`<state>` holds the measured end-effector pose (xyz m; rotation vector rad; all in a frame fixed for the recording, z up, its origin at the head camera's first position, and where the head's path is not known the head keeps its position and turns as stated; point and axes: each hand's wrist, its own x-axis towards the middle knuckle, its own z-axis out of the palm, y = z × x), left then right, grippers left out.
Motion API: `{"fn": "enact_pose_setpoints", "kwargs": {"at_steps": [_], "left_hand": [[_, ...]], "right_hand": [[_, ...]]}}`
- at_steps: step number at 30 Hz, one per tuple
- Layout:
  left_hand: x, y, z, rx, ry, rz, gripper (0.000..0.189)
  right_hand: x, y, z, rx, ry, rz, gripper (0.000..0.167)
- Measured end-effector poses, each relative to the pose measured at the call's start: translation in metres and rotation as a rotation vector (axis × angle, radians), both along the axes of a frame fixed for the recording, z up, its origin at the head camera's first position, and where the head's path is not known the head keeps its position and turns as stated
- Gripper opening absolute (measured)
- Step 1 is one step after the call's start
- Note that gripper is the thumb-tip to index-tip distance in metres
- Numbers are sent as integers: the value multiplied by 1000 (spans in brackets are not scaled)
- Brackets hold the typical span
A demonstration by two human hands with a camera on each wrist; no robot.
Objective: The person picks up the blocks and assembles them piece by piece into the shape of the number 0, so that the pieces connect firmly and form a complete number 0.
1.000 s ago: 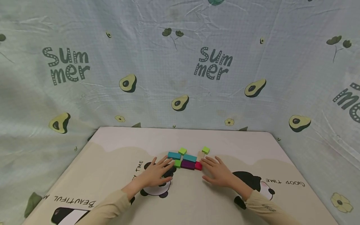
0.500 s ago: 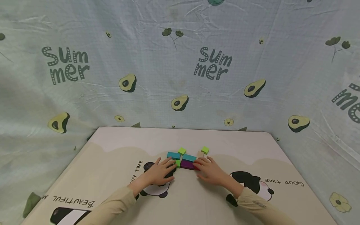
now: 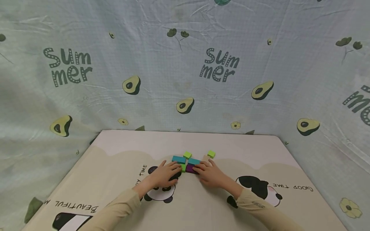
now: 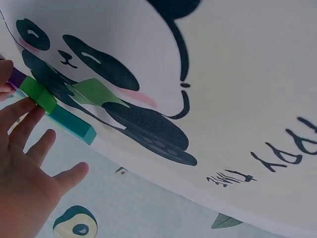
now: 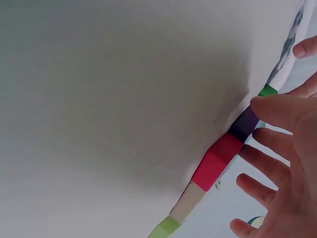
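A cluster of small coloured blocks lies mid-table. My left hand [image 3: 164, 175] has its fingers spread and mostly straight, with fingertips at a green block [image 4: 38, 94] next to a teal block [image 4: 72, 124]. Over at the cluster's right side, my right hand [image 3: 211, 175] pinches a purple block [image 5: 243, 124] between thumb and forefinger, its other fingers loosely bent. A red block [image 5: 215, 161] sits against the purple one; in the head view the right hand hides it. Another teal block [image 3: 194, 161] lies just behind the purple one.
Behind the cluster are a lime cube [image 3: 187, 155], a beige block [image 3: 206, 158] and a second lime cube [image 3: 211, 154]. The table [image 3: 254, 147] carries printed animals and words. A patterned curtain [image 3: 156, 64] hangs along its far edge.
My right hand has moved left, from beside the red block across it to the purple block. My left hand has shifted slightly right, and its fingers have drawn in a little.
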<state>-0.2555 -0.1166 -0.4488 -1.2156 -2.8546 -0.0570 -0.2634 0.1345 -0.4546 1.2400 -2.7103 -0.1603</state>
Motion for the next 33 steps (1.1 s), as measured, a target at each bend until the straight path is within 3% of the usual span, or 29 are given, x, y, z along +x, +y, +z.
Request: {"fn": "enact_pose_setpoints", "kwargs": {"at_steps": [5, 13, 22, 33], "left_hand": [[0, 2, 1, 0, -10, 0, 48], [0, 3, 2, -16, 1, 2, 47], [0, 4, -1, -28, 2, 17, 47], [3, 4, 1, -37, 26, 19, 46]], "right_hand": [[-1, -4, 3, 1, 38, -2, 42], [-11, -11, -1, -26, 181, 31, 27], [-17, -14, -5, -46, 215, 75, 15], [-20, -14, -9, -50, 276, 113, 16]]}}
